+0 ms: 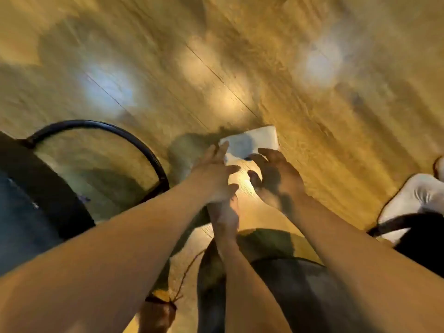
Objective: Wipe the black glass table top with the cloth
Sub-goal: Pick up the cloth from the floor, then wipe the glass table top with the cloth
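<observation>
A white folded cloth (254, 140) lies on the wooden floor in front of me. My left hand (216, 171) reaches down to it with fingers straight, the tips touching the cloth's left corner. My right hand (276, 174) hovers over the cloth's near edge with bent fingers, the tips touching that edge and the thumb held apart below. At the left is the round black-rimmed glass table top (149, 150), with the floor showing through it. The picture is blurred by motion.
My bare foot (225, 217) stands just behind the hands, and the other foot (156, 313) is at the bottom edge. A dark object (36, 200) sits at the far left beside the table. A white-cushioned seat (418, 198) with a dark frame is at the right.
</observation>
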Demonstrator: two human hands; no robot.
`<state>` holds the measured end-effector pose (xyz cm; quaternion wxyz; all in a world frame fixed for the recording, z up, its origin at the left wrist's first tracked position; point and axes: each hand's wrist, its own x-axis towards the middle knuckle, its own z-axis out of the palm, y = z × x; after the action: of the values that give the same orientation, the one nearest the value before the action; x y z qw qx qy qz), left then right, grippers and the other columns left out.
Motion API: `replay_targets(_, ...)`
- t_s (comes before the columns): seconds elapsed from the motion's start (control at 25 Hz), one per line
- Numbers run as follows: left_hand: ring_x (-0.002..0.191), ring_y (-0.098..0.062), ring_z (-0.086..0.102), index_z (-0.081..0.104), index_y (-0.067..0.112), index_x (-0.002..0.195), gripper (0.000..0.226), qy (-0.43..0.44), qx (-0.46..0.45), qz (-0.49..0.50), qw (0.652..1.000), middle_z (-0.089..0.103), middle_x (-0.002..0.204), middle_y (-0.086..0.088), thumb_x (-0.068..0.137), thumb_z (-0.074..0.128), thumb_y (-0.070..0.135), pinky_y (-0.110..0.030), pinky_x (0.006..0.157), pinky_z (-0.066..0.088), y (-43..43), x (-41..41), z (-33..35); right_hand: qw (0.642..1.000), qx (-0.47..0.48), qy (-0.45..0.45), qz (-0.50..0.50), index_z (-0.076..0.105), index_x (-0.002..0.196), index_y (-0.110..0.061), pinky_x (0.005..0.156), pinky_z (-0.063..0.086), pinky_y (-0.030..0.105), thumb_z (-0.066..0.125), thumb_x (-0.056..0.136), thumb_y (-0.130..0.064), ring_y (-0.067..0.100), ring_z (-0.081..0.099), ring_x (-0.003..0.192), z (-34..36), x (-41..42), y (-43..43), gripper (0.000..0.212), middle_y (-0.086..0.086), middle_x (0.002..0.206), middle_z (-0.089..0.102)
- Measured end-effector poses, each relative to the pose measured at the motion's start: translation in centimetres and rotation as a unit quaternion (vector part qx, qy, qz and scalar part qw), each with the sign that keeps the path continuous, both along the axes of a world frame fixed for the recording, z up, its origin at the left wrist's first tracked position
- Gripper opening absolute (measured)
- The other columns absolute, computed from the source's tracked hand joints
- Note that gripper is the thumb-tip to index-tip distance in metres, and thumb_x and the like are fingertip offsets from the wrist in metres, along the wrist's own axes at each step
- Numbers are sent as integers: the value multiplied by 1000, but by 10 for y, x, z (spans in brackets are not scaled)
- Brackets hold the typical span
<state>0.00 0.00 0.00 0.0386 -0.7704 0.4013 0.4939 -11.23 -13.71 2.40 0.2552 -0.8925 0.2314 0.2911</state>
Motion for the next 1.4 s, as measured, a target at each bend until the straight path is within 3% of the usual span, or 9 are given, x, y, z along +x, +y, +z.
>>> replay_targets(0.24,150,-38,-17,38,37,148,59,-1,63,-75,995,-24,164,-1,90,53,41,-56,120,6,-14,-5,-93,986,-94,-46,133,46,143,-15,111,27,55,63,88,-16,40,28,141,-113,16,-20,58,19,152,36)
replay_targets(0.44,151,-32,9,24,13,154,79,7,34,-14,999,5,166,-5,87,62,31,-44,120,18,-21,8,-79,968,-166,-17,187,52,127,-20,96,34,46,58,90,-19,36,51,115,-121,40,-20,38,11,123,60)
replay_targets(0.56,132,-31,42,55,20,120,36,2,-83,86,993,51,137,-8,85,63,22,-35,104,37,-17,26,-6,974,-104,-70,188,57,114,-20,91,38,39,55,91,-24,32,59,98,-63,55,-17,23,6,104,67)
replay_targets(0.64,104,-29,55,52,23,90,19,5,-232,200,952,58,98,0,83,62,8,-28,75,33,4,41,64,986,-3,-130,107,61,103,-16,78,45,40,55,89,-18,30,60,86,5,64,-4,16,7,94,66)
replay_targets(0.72,84,-27,56,51,17,96,22,58,-315,298,899,50,82,9,81,63,6,-30,63,29,36,52,143,981,76,-176,10,57,87,-14,59,44,37,51,83,-13,25,55,69,85,70,19,7,5,77,62)
replay_targets(0.92,85,-16,66,59,12,112,36,130,-327,493,796,67,92,1,83,76,25,-38,73,55,172,63,305,925,327,-188,-41,58,83,-31,54,36,28,47,76,-24,10,49,62,261,103,121,15,-4,72,57)
replay_targets(1.12,88,-28,67,64,5,103,25,106,-305,618,717,69,94,-12,85,72,20,-54,77,53,327,14,367,906,358,-142,176,55,113,-39,63,42,5,69,86,-42,-6,62,86,332,107,258,30,-21,97,65)
replay_targets(1.28,84,-10,67,62,23,101,20,83,-276,699,655,69,90,7,84,68,32,-37,69,55,417,-46,374,898,319,-53,297,53,101,-45,57,41,8,61,87,-46,-5,60,84,338,105,328,16,-21,86,61)
replay_targets(1.4,91,-11,69,63,30,106,21,110,-295,748,585,71,98,6,86,66,34,-33,72,57,456,-81,366,863,347,-12,366,57,107,-46,64,49,14,63,90,-42,0,63,92,341,108,356,19,-20,101,63)
